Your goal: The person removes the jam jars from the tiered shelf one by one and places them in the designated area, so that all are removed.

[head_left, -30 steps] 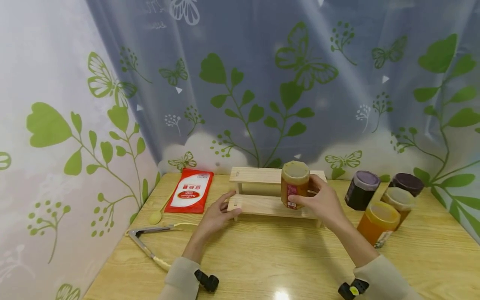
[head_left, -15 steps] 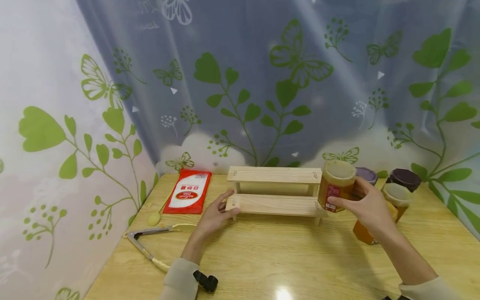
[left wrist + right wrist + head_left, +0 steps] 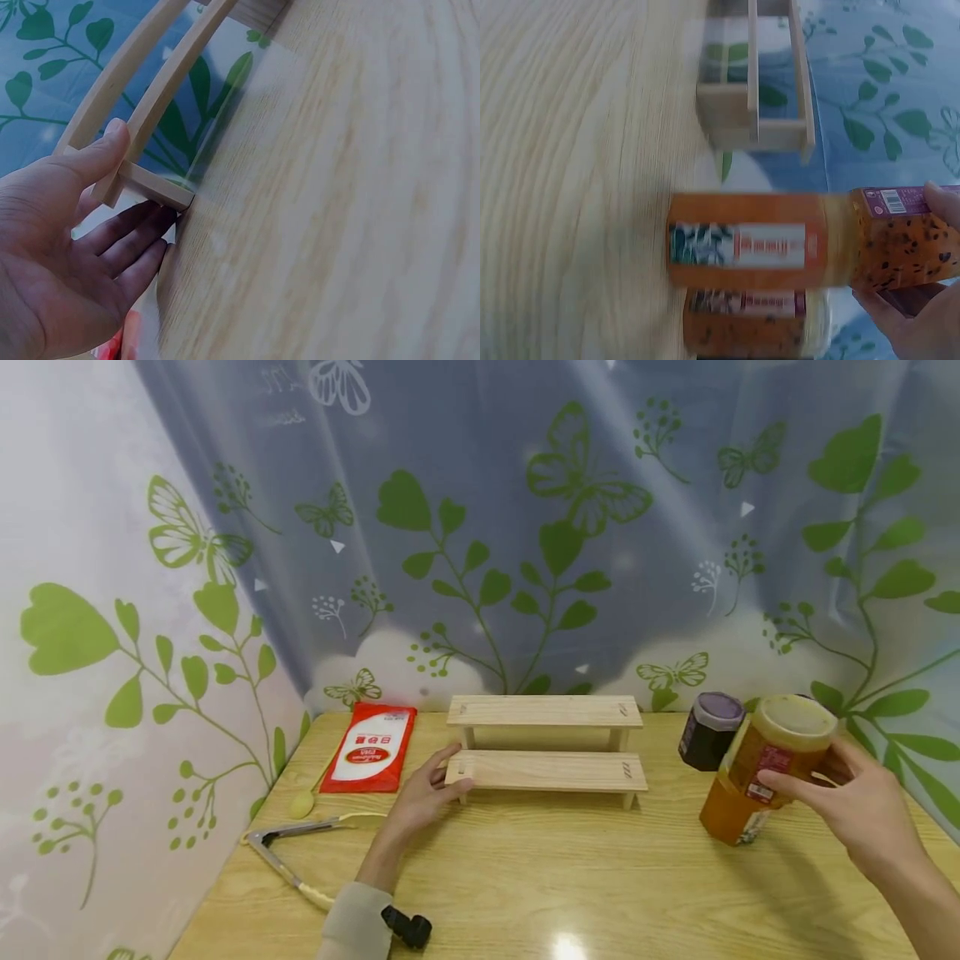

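Observation:
My right hand (image 3: 870, 802) grips a faceted jar (image 3: 783, 743) with a pale lid, a purple label and orange contents flecked with dark seeds. It is held up, overlapping an orange jar (image 3: 731, 810) on the table. In the right wrist view the held jar (image 3: 907, 236) lines up with the lid end of that orange jar (image 3: 742, 240). On the left, my left hand (image 3: 423, 793) holds the end of a two-step wooden rack (image 3: 547, 768). The left wrist view shows the thumb against the rack's plank (image 3: 161, 82) and the fingers around its leg.
A dark jar with a purple lid (image 3: 711, 731) stands behind the orange one. Another seeded jar (image 3: 746, 322) stands beside it. Left of the rack lie a red and white bag (image 3: 367, 747), a yellow spoon (image 3: 302, 803) and open tongs (image 3: 281, 852). A patterned curtain (image 3: 480, 568) hangs behind.
My right hand has carried the seeded jar from over the rack's right half rightward to the other jars. My left hand has stayed at the rack's left end.

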### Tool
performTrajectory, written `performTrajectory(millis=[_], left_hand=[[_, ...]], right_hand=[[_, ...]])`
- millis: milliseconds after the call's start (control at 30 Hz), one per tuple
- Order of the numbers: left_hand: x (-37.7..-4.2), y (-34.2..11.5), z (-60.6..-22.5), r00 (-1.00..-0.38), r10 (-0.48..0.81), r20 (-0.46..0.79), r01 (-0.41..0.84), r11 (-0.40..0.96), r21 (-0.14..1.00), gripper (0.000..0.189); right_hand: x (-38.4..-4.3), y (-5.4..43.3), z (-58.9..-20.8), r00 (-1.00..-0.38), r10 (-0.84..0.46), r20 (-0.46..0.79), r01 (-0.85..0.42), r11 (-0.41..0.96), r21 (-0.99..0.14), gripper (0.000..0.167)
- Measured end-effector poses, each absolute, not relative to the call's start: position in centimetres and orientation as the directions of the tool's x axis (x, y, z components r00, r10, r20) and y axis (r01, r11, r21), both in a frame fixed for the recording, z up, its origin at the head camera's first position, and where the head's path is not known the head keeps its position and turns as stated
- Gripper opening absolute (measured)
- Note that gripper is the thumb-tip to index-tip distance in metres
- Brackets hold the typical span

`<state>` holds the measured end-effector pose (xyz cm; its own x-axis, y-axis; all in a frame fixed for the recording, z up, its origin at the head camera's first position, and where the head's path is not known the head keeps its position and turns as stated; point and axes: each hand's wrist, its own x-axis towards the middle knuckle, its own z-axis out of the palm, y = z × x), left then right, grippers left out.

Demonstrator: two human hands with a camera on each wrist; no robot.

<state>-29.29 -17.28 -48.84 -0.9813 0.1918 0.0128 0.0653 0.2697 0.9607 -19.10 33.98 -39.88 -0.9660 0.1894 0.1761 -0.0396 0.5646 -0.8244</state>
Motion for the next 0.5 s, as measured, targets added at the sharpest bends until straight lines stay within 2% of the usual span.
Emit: performTrajectory(millis=[200,333,500], left_hand=[[-29.2,-17.3,-48.7,-0.981,0.195,0.013,0.066,0.267,0.962,0.069],[-29.2,-17.3,-48.9,-0.98,0.199,0.016,0.07,0.264,0.962,0.07],[-29.4,-17.3,-49.0,-0.979,0.201,0.018,0.074,0.272,0.96,0.07]], right_hand=[[-18.0,36.4,-40.2,-0.936,0.3,0.184,0.005,0.534,-0.845,0.079],[-17.6,37.7,-40.7,-0.904,0.334,0.266,-0.083,0.474,-0.877,0.067],[-17.5,39.2,-41.6,-0.876,0.363,0.317,-0.134,0.45,-0.883,0.07]])
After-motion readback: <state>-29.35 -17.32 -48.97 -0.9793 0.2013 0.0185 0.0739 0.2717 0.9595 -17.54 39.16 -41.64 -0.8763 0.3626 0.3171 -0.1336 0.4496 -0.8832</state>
